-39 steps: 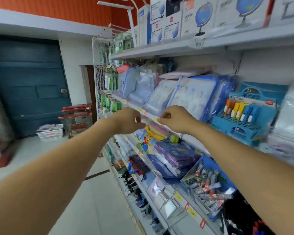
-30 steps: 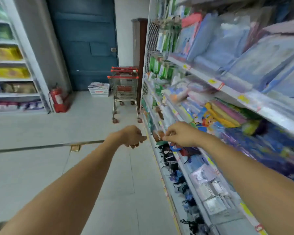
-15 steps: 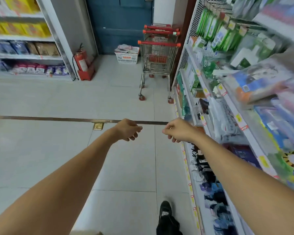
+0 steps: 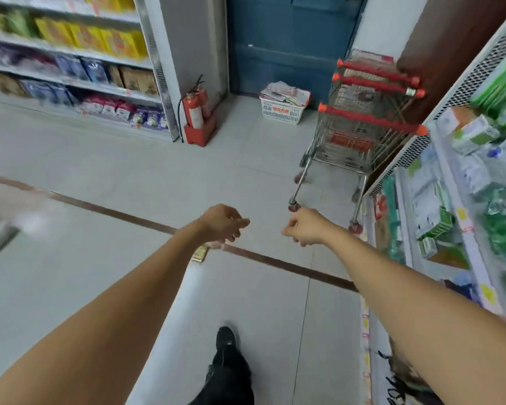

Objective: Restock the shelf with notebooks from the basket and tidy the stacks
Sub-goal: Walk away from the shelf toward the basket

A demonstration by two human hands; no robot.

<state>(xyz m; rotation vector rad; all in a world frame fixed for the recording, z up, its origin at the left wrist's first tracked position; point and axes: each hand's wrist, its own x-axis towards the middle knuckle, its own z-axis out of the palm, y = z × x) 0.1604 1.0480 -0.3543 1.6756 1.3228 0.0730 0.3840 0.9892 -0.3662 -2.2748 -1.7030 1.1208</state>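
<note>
Empty hands over the aisle floor.
My left hand (image 4: 221, 223) and right hand (image 4: 304, 226) hung with fingers loosely curled, gripping nothing; basket (image 4: 281, 111) at twelve o'clock.

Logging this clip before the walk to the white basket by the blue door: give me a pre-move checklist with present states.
1. Left hand free to carry: ok, fingers loosely curled, holding nothing.
2. Right hand free: ok, loosely curled, nothing in it.
3. White basket stocked: ok, printed items piled inside; whether they are notebooks, cannot tell.
4. Floor path to the basket: ok, bare tiles.
5. Shopping trolleys clear of the route: ok, beside the basket, right of the path.
6. Fire extinguishers out of the way: ok, left of the basket.
</note>
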